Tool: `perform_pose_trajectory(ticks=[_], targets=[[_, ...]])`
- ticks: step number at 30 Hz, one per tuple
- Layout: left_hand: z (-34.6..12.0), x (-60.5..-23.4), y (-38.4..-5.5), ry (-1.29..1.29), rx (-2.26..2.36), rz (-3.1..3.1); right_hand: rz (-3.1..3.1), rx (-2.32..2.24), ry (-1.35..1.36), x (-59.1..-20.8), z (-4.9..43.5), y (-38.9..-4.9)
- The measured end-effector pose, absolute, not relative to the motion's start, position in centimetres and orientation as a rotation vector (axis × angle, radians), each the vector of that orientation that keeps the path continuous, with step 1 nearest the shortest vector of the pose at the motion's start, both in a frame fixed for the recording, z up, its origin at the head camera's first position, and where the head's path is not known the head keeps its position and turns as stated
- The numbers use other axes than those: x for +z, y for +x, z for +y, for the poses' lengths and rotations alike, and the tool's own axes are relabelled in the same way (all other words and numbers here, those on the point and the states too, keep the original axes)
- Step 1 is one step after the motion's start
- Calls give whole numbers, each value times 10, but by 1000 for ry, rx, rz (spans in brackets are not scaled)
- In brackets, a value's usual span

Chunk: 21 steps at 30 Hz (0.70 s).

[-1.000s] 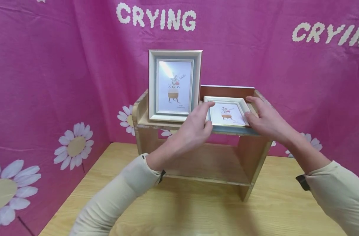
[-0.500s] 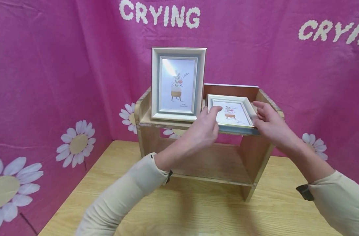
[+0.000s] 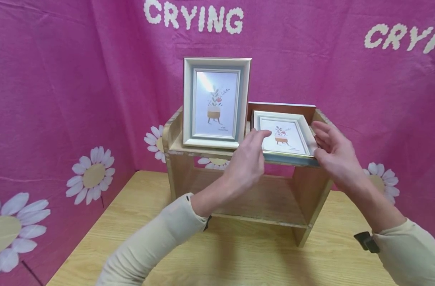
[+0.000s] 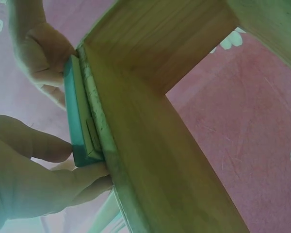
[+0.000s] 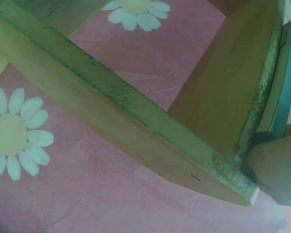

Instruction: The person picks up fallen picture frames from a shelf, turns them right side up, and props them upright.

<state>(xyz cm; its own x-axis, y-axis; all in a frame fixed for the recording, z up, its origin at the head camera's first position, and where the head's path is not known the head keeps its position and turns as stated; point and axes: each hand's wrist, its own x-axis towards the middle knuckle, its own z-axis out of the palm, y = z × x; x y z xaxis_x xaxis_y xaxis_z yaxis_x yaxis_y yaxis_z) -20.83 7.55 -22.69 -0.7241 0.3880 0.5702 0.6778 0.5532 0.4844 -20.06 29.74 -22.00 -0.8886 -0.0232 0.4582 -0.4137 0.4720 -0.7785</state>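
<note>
A cream-and-blue picture frame [image 3: 281, 137] lies face up on the right half of the wooden shelf's [image 3: 253, 190] top, its print showing a potted plant. My left hand [image 3: 244, 159] holds its left edge, forefinger reaching over the border. In the left wrist view, thumb and fingers pinch the frame's end [image 4: 80, 126] near the shelf edge. At the other side my right hand [image 3: 337, 153] grips the right edge, thumb by the front corner; its far fingers are partly hidden. A matching picture frame [image 3: 216, 103] stands upright on the left half of the top.
The small shelf has raised side panels [image 3: 172, 127], a back rail [image 3: 282, 107] and a lower board [image 3: 253, 198]. It stands on a pale wooden table [image 3: 189, 254]. A pink cloth [image 3: 292, 51] with daisies and white letters hangs behind and at the left.
The head view has shifted slightly. The lying frame's back edge now appears a little higher, and both hands have moved slightly right with it. The upright frame has stayed in place.
</note>
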Motion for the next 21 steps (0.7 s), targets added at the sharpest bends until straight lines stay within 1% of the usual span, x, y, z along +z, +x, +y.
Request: perform_pose_trajectory(ticks=[11, 21], targets=[[73, -242, -210, -935, -981, -2197, -2022, 1409, 558, -240, 290, -199], [72, -240, -210, -974, -936, -2273, -1797, 1458, 660, -256, 291, -198]])
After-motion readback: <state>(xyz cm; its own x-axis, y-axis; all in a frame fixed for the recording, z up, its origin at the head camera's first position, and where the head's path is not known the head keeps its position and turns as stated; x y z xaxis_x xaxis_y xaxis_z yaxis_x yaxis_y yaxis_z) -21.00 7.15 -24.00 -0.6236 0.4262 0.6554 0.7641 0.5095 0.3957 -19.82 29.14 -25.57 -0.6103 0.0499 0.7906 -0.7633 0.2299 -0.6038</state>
